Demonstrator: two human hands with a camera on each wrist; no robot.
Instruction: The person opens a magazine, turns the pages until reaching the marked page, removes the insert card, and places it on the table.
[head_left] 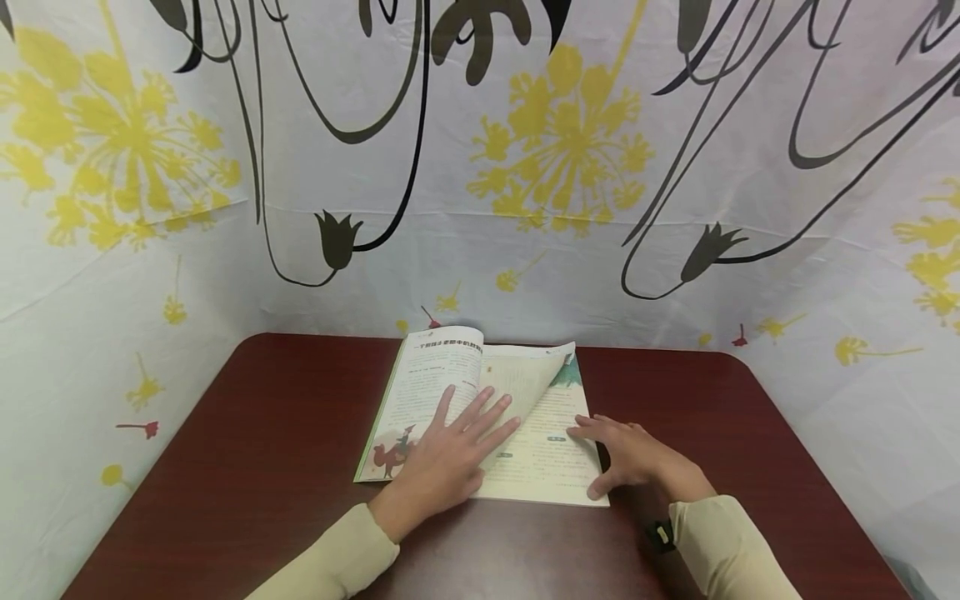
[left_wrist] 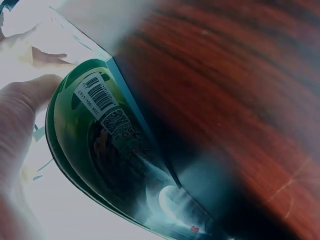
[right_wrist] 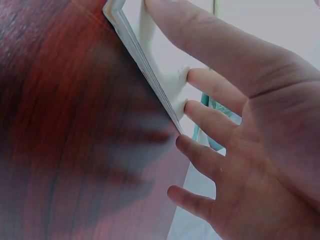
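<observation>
An open book [head_left: 547,475] lies on the dark red table, with print on both sides and a picture at the lower left. My left hand [head_left: 446,462] rests across its middle, fingers spread. Under those fingertips a page [head_left: 528,379] is lifted and slants, its upper right corner raised. In the left wrist view the green cover [left_wrist: 75,125] curves up beside the thumb and shows a barcode label [left_wrist: 100,97]. My right hand [head_left: 637,454] touches the book's right edge. Its thumb [right_wrist: 200,30] and two fingertips are on the page, while the little finger extends past the edge.
The reddish-brown table [head_left: 285,433] extends around the book. Behind and beside it hangs a white cloth [head_left: 420,183] printed with yellow flowers and dark curling stems. A dark band [head_left: 662,536] circles the right wrist at the cuff.
</observation>
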